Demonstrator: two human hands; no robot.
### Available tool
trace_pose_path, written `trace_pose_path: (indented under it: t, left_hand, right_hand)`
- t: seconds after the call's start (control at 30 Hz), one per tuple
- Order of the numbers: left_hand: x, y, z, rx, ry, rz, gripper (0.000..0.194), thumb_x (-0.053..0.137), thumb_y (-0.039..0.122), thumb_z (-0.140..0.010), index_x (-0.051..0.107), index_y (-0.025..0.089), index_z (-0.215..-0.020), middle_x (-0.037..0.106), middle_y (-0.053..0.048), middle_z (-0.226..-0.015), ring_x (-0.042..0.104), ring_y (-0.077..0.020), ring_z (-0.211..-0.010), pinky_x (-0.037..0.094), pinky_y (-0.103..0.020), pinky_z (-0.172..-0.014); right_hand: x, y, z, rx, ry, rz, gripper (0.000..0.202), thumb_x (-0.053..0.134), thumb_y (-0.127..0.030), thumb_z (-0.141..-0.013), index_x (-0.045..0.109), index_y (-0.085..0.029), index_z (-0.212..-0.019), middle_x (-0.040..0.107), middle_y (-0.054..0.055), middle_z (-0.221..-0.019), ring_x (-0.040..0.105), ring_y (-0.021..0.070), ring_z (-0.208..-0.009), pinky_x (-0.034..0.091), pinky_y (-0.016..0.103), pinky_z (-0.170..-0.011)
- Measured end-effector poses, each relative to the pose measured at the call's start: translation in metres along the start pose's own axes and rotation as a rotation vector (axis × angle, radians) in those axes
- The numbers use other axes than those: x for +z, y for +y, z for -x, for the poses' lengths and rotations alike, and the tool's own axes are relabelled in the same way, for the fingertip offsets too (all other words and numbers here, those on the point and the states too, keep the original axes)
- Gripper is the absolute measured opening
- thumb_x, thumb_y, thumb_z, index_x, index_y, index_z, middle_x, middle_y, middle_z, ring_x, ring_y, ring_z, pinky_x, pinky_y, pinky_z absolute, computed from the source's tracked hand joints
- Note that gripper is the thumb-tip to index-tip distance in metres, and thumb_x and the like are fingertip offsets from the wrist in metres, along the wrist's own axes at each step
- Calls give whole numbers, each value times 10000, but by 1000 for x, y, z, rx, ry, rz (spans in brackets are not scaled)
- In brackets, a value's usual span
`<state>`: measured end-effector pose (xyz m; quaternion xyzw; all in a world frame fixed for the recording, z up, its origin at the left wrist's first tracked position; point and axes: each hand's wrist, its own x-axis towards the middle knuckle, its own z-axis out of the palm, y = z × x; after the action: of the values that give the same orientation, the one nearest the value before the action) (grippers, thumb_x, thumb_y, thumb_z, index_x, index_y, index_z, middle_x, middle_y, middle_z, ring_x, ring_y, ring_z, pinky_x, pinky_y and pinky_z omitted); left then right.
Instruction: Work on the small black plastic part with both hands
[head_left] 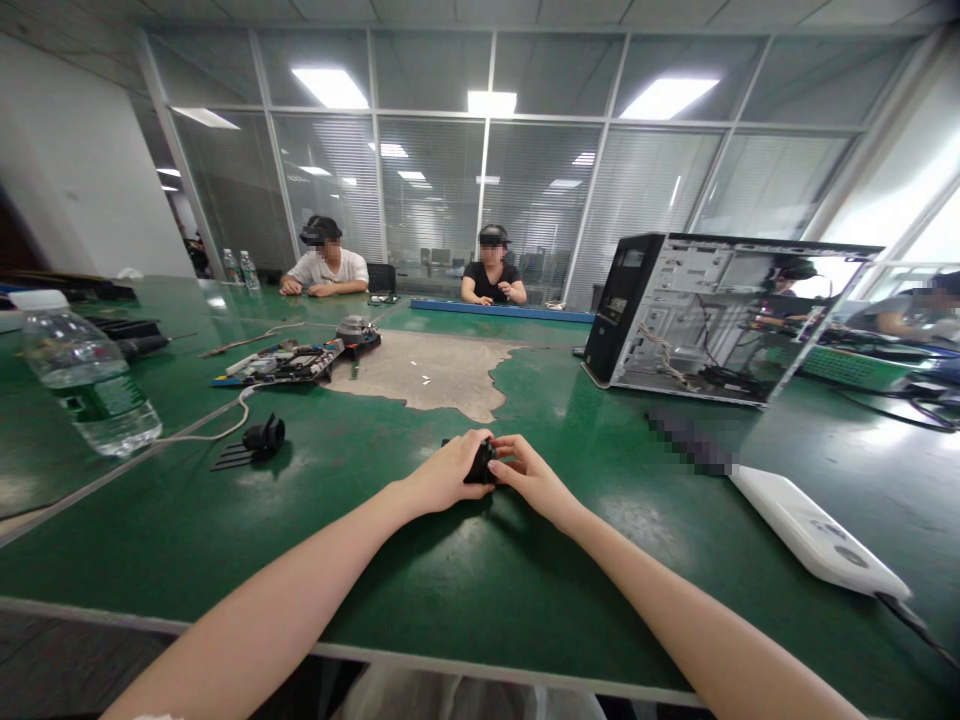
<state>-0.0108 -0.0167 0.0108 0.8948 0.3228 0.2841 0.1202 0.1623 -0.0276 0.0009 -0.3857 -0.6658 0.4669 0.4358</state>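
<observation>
Near the front middle of the table, a small black part (482,462) sits between my two hands. My left hand (441,470) is wrapped over it from the left and covers much of it. The thumb and fingertips of my right hand (531,474) pinch at its right side. Its exact kind cannot be made out, since my fingers hide most of it. To the left lies a similar-looking black piece with several long prongs (255,440). A circuit board (283,364) with a metal-topped component (357,330) rests farther back on the left.
A water bottle (94,385) stands at left. An open computer case (675,320) stands at back right; a white device with a cable (817,530) lies nearer. Beyond them is a green basket (855,368). Two people (326,265) sit opposite, one behind a long blue strip (499,311).
</observation>
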Motion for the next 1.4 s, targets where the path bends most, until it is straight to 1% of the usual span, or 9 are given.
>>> trace_pose_path:
  t: [0.2, 0.37, 0.5, 0.67, 0.77, 0.97, 1.13, 1.2, 1.4]
  left_hand:
    - [-1, 1, 1, -30, -18, 2, 607, 639, 235, -679, 309, 195, -1186, 496, -93, -1087, 508, -241, -955, 415, -373, -813]
    - [-1, 0, 1, -13, -2, 16, 615, 632, 267, -691, 296, 194, -1201, 474, -104, -1127, 497, -244, -988, 402, -385, -841]
    - [-1, 1, 1, -9, -10, 16, 579, 616, 273, -707, 306, 194, -1189, 476, -101, -1122, 493, -243, -993, 400, -381, -844]
    - [-2, 1, 1, -27, -16, 11, 602, 629, 251, -689, 305, 198, -1194, 483, -94, -1107, 495, -246, -973, 401, -383, -830]
    - [-2, 1, 1, -42, -25, 13, 611, 636, 235, -677, 310, 197, -1192, 494, -90, -1089, 502, -246, -954, 410, -379, -812]
    - [0, 0, 1, -17, 1, 17, 614, 634, 271, -691, 306, 191, -1204, 473, -105, -1134, 497, -251, -996, 402, -389, -843]
    - [1, -1, 0, -6, 5, 8, 614, 632, 273, -695, 300, 182, -1203, 472, -108, -1133, 489, -251, -1012, 395, -388, -859]
    - [0, -1, 0, -4, 2, 3, 605, 629, 273, -699, 302, 181, -1199, 472, -108, -1132, 489, -250, -1008, 396, -387, -856]
    - [-1, 1, 1, -28, -17, 9, 611, 638, 249, -687, 305, 196, -1197, 486, -97, -1108, 498, -248, -980, 400, -391, -841]
  right_hand:
    - [-2, -5, 3, -92, -63, -2, 319, 674, -282, -658, 450, -214, -873, 515, 17, -941, 547, 176, -924, 454, 341, -787]
    - [0, -3, 2, -83, -26, 13, 239, 608, -321, -723, 452, -205, -862, 511, 8, -888, 551, 148, -842, 456, 324, -757]
    - [1, -2, 1, -9, -17, -7, 317, 601, -344, -722, 427, -211, -951, 495, 17, -926, 563, 135, -780, 470, 319, -709]
    - [-2, -5, 3, -80, -69, 6, 319, 655, -292, -680, 442, -213, -904, 503, 21, -952, 549, 161, -899, 460, 336, -789]
    - [-3, -6, 4, -83, -96, 5, 346, 679, -276, -657, 440, -221, -901, 498, 22, -979, 544, 171, -922, 474, 321, -756]
    - [-1, -4, 1, -73, -31, 3, 237, 594, -348, -732, 452, -208, -860, 519, 13, -908, 549, 139, -816, 467, 316, -731]
    - [-1, 1, 0, -16, -10, 8, 318, 596, -368, -725, 437, -209, -950, 510, 24, -922, 556, 143, -799, 470, 327, -714]
    - [-2, 1, 0, -3, -25, 4, 326, 602, -372, -720, 439, -206, -948, 513, 23, -915, 561, 148, -809, 471, 342, -737]
    - [-6, -2, 3, -97, -111, -14, 335, 674, -296, -666, 446, -216, -898, 516, 19, -977, 554, 160, -914, 459, 339, -812]
